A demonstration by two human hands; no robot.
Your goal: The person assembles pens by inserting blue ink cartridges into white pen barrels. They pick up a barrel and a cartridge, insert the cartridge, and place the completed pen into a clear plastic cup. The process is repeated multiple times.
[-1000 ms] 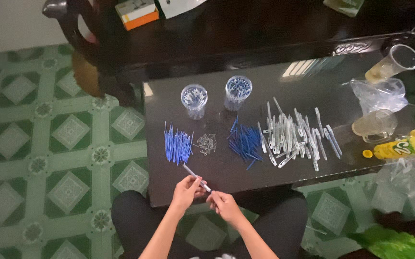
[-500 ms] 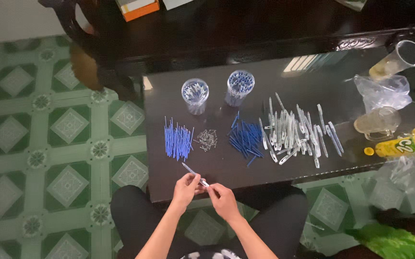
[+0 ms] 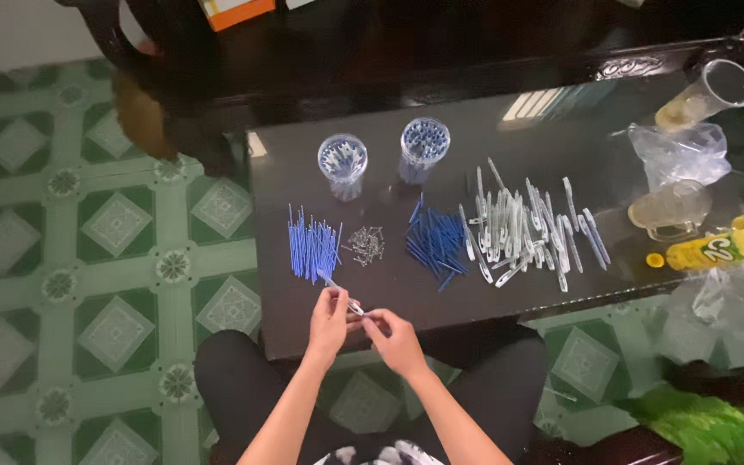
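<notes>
At the far left we see the green patterned floor tiles [image 3: 96, 258], which run up to the left edge of the dark glossy surface [image 3: 441, 293]. Just inside that left edge lies a bundle of thin blue refills [image 3: 311, 248], laid side by side and pointing toward the far edge. Behind them, toward the far edge, stands a clear plastic cup [image 3: 342, 164] with more thin pieces upright in it.

At the near edge our left hand [image 3: 330, 320] is closed around the lower end of a slim clear pen barrel [image 3: 337, 288], whose tip points up toward the blue refills. Our right hand [image 3: 398, 340] sits just beside the left one, fingers pinched narrow on the other end of the same piece; what exactly lies between those fingertips is too small for us to tell. Both hands hover over the near edge, above our dark trousers.

Right of the refills lies a small heap of tiny metal springs [image 3: 367, 244], and behind it a second clear cup [image 3: 423, 148] filled with blue-ended pieces. Next comes a loose pile of dark blue caps [image 3: 436, 243], then a wide scatter of clear pen barrels [image 3: 527, 228] in the middle of the surface.

Toward the right edge we see a crumpled clear plastic bag [image 3: 677, 151], a tilted glass [image 3: 707, 95] at the far right corner, a glass mug [image 3: 671, 208] and a yellow bottle [image 3: 729, 250] lying on its side.
</notes>
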